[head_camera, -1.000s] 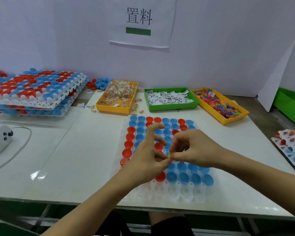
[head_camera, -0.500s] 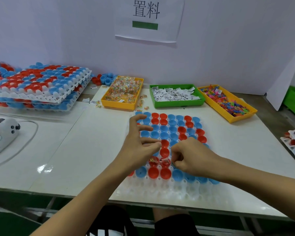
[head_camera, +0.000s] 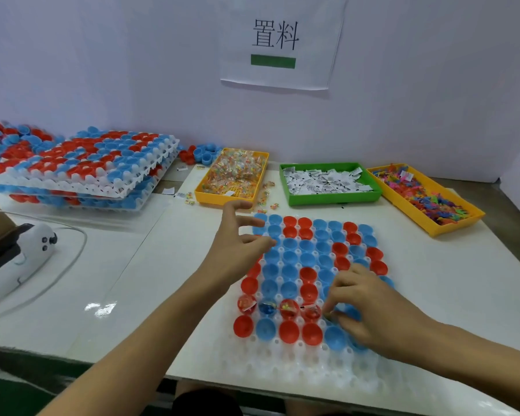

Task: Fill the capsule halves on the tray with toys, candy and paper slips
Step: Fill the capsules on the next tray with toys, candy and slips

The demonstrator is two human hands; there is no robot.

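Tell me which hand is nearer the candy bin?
Left. The left hand hovers open just in front of the candy bin; the right hand is low over the capsule tray, farther back.

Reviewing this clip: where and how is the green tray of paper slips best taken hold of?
Grip the green tray by its near long wall, coming in from the front with thumb outside and fingers inside. That raised rim is exposed and faces the person; yellow trays flank both short ends, which probably crowds a sideways approach.

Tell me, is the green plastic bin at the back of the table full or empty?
Partly full: the green plastic bin holds a loose layer of white printed paper slips below its rim.
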